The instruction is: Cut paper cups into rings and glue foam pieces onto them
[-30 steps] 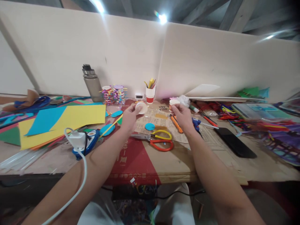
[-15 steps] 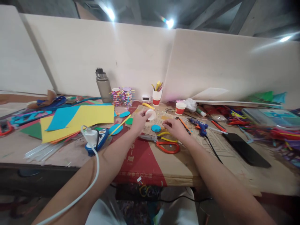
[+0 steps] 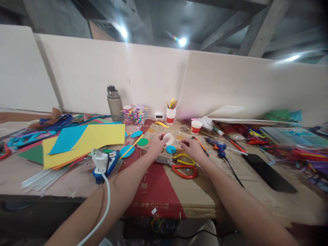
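Out over the cardboard, my left hand (image 3: pixel 156 145) is closed on a small paper cup (image 3: pixel 169 138), whose round white end faces me with a bit of red at its side. My right hand (image 3: pixel 191 146) hovers to the right of the cup, fingers loosely bent and a little apart, with nothing visible in them. Between and below the hands lies a blue paper disc (image 3: pixel 170 149). Scissors with one red and one yellow handle (image 3: pixel 185 172) rest just in front of it, blades pointing left. A green disc (image 3: pixel 142 142) is left of my left hand.
A blue glue gun (image 3: pixel 219 149), a black phone (image 3: pixel 269 173) and a red-white cup (image 3: pixel 196 127) are on the right. Coloured paper sheets (image 3: pixel 105 135) and a blue power strip with a white cable (image 3: pixel 102 164) are left. Behind stand a bottle (image 3: pixel 114 106) and a pencil cup (image 3: pixel 171 115).
The view has tilted up, so the table sits lower in the picture. My left hand and the cup have shifted slightly right, closer to my right hand.
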Motion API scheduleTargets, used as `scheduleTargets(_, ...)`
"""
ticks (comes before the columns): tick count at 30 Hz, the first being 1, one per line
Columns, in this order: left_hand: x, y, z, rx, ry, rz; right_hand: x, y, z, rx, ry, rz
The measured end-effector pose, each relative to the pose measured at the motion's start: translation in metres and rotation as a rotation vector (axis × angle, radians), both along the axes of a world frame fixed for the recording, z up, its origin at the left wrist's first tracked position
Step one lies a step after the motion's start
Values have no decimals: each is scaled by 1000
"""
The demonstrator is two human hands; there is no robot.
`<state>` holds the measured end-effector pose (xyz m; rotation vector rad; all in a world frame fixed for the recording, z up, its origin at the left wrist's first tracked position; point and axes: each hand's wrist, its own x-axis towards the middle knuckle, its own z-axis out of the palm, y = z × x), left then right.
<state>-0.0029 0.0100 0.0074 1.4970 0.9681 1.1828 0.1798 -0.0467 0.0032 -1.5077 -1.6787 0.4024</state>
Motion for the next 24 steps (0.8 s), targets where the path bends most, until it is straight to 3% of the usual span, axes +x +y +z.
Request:
scheduleTargets(5, -2, 7, -1, -105, -160, 56, 6, 29, 20, -32, 299, -78)
scheduleTargets(12, 1, 7, -4, -106, -248, 91, 20, 112, 56, 60, 345, -246)
scheduleTargets(18, 1, 2, -1, 52, -230, 113, 23, 170, 61, 100, 345, -345)
scheduleTargets(24, 0, -3, 4, 114, -195, 124, 26, 206, 55, 100, 343, -389)
